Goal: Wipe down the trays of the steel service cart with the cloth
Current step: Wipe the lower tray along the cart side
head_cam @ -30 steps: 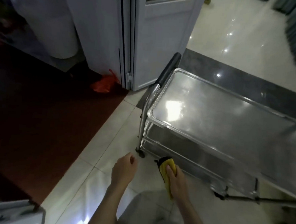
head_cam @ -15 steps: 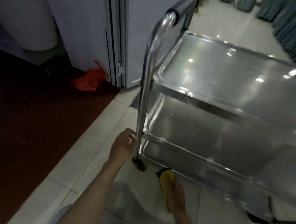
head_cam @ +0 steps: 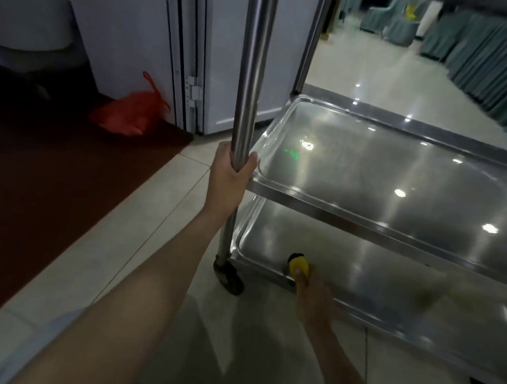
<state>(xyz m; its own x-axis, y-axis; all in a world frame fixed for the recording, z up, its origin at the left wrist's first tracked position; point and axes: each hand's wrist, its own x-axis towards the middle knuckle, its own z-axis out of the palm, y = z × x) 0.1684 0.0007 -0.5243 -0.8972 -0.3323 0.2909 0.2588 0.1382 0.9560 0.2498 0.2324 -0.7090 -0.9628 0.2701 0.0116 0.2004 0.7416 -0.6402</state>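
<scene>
Head view: right hand (head_cam: 314, 300) presses cloth (head_cam: 299, 264) on the bottom tray's near rim (head_cam: 260, 269).

Glossy steel trays (head_cam: 394, 175), yellow cloth (head_cam: 299, 263)

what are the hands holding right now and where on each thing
The left hand grips the cart's upright steel post, level with the middle tray. The right hand holds the yellow cloth bunched, its free end over the bottom tray's rim.

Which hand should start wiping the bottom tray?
Right. The right hand already grips the yellow cloth at the bottom steel tray rim, while the left hand grips the cart's upright steel post.
</scene>
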